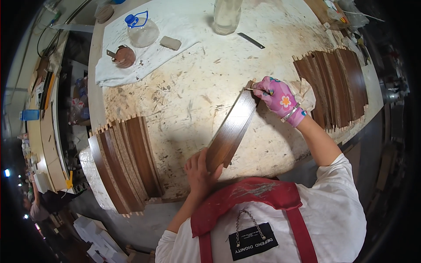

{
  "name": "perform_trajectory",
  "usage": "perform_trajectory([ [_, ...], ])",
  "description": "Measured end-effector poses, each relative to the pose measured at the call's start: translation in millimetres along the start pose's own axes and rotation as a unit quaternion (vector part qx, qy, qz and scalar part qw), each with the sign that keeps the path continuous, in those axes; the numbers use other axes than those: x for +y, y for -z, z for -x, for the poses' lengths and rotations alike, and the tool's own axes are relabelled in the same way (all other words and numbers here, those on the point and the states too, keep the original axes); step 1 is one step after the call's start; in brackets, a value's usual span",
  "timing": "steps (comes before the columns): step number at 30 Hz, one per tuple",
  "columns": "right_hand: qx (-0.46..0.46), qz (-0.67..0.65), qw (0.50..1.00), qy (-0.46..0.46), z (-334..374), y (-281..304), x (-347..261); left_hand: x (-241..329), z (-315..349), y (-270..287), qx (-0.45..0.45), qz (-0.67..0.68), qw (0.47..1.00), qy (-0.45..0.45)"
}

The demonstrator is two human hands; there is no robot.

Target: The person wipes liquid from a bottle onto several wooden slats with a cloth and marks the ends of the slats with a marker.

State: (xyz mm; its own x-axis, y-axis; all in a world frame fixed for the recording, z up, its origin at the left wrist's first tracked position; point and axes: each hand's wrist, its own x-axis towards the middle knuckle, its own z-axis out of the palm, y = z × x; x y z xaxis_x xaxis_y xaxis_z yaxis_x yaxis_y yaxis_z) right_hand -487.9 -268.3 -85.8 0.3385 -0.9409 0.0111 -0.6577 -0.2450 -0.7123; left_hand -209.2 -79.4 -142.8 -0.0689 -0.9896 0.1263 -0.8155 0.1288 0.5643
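A dark brown wooden board [232, 125] lies slantwise across the middle of the worktable, its face shiny under the light. My bare left hand [201, 170] grips its near end, thumb on one side and fingers on the other. At the far end is my right hand [278, 97], in a pink flowered glove, its fingers pinched together. Something thin and pale sticks out from those fingertips over the board's end; its kind is too small to tell. A crumpled beige cloth [305, 94] shows just right of the glove, partly hidden by it.
Stacks of similar boards with pale dowels at their ends stand left [127, 162] and right [333, 85]. Farther back are a white cloth [109, 72], a blue-capped jug [142, 33], a reddish-brown lump of filler [124, 57], a grey block [170, 43], a dark blade [251, 40] and a clear bottle [227, 17].
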Motion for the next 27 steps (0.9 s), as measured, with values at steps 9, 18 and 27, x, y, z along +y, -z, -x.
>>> perform_trajectory([
  [9, -0.008, 0.112, 0.994, 0.017, -3, -1, -4, 1, 0, 0, -0.002, -0.008, 1.000, 0.004],
  [18, -0.021, 0.130, 0.991, 0.021, -5, 2, -10, 2, -1, 1, -0.004, -0.002, 1.000, 0.006],
  [27, -0.005, 0.123, 0.992, -0.014, -9, 0, -12, 0, 0, 0, 0.002, 0.001, 1.000, -0.003],
])
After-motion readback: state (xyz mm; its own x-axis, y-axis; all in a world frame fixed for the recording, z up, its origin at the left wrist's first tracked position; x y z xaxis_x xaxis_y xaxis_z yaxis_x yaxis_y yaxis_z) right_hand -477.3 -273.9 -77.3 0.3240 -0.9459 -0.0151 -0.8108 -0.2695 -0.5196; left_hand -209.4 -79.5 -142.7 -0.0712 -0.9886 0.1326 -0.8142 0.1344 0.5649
